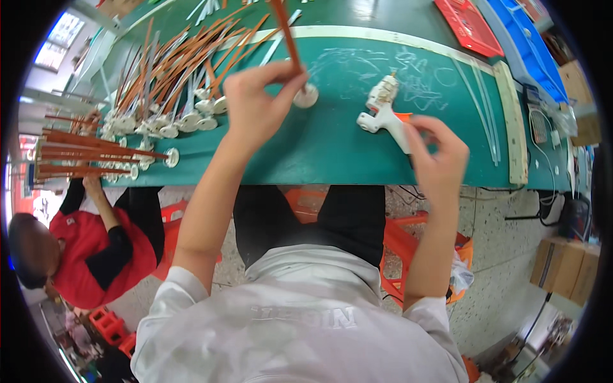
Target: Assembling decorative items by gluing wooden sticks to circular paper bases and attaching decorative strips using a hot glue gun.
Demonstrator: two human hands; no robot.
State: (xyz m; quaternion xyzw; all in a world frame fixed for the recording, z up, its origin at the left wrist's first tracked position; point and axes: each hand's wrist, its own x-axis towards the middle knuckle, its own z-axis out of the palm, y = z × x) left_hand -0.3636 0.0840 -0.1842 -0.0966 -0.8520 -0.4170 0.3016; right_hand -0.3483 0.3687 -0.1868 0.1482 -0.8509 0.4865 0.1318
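Observation:
My left hand (262, 102) is closed around a brown stick (285, 32), which stands tilted above the green table. A round white base (306, 96) shows just beyond my fingers, at the stick's lower end. On the right, a white glue gun (383, 102) with an orange trigger has its nozzle pointing away from me. My right hand (440, 156) is at the lower end of its handle, thumb and forefinger curled against it. Part of the handle is hidden behind the thumb.
Many brown and grey sticks with white round bases (185, 70) are heaped at left. Clear glue sticks (482, 108) lie near the wooden strip (511, 127). Red (469, 25) and blue trays (527, 45) stand far right. A co-worker in red (105, 249) sits at left.

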